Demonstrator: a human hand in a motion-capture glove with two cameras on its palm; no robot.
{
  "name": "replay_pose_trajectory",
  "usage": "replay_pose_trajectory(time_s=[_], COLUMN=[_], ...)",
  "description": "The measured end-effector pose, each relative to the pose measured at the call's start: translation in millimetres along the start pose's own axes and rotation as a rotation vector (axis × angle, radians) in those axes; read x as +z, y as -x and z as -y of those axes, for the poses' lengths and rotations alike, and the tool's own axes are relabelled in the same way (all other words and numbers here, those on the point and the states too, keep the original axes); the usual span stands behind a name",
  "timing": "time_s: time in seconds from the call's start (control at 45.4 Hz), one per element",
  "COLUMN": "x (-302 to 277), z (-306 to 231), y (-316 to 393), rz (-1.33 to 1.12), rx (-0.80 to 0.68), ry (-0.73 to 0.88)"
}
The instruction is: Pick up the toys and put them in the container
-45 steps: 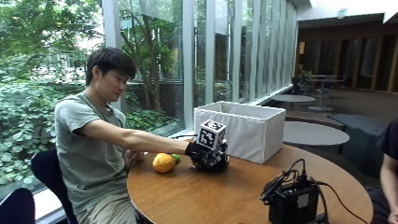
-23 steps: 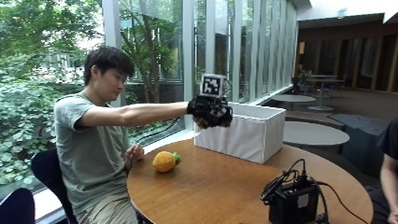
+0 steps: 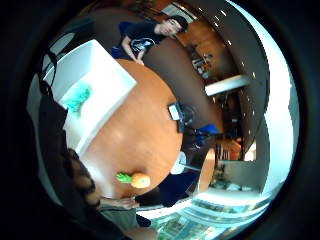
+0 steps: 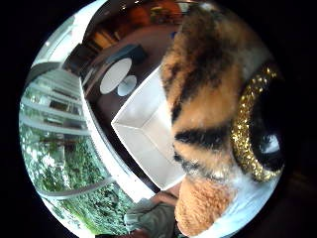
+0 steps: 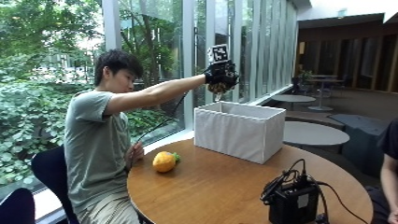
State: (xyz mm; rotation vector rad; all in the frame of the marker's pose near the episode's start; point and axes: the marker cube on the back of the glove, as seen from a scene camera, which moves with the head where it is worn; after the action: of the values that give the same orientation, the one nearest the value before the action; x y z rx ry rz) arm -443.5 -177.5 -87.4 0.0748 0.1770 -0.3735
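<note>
The grip, 1 second ago low at the worktop beside the orange toy, has risen and now hangs well above the white container, its fingers curled round a striped plush tiger. Directly below the grip the container stands open, with 1 teal toy already lying inside. Down and back toward the person, the orange toy lies on the worktop, untouched. The lift looks finished; releasing the tiger comes next, then fetching the orange toy.
</note>
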Motion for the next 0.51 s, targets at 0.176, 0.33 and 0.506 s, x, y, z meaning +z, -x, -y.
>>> replay_pose_trajectory(time_s=[0.176,0.33,0.506], x=[19.0,25.0,-4.9], z=[22.9,22.3,-1.3], y=[44.3,42.7,4.8], rz=[-0.018,-0.152,-0.077], rx=[-0.071,-0.071,-0.085], ry=[0.035,0.139,0.122])
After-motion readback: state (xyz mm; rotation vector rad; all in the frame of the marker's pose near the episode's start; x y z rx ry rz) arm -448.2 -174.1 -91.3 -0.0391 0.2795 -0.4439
